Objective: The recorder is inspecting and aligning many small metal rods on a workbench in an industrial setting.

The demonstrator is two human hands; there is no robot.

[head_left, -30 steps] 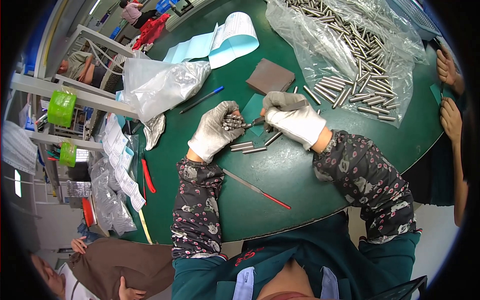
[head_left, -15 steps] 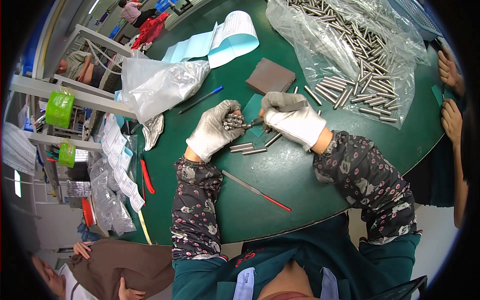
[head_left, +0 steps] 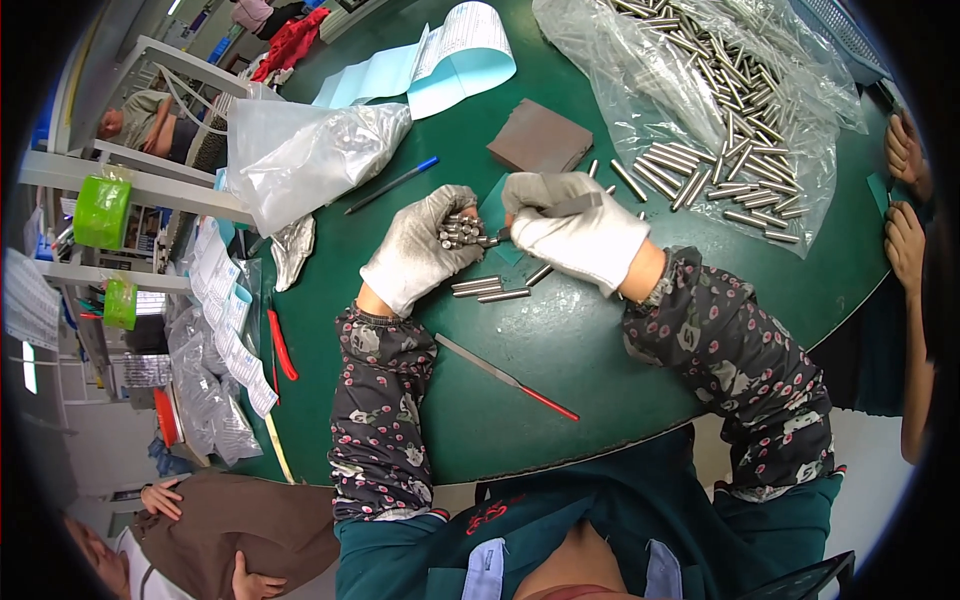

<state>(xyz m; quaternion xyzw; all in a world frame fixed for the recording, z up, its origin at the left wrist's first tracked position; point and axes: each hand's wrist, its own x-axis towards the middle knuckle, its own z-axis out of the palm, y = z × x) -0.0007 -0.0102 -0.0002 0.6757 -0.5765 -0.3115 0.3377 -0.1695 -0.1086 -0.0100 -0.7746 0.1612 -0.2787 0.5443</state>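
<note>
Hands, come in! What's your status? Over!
Left hand cupping a bundle of metal pins. Right hand gripping a flat tool. Loose pins lying close by.

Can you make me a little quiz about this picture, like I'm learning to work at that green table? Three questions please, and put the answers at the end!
1. Pick one: what is the gloved left hand holding?
A) a blue-capped pen
B) a bunch of metal pins
C) a roll of green tape

2. True or false: the thin tool with the red handle is lying on the green table, with no hand holding it.

3. Fill in the missing word: the thick, squarish block on the table is coloured ____.

Key: 1. B; 2. True; 3. brown
</note>
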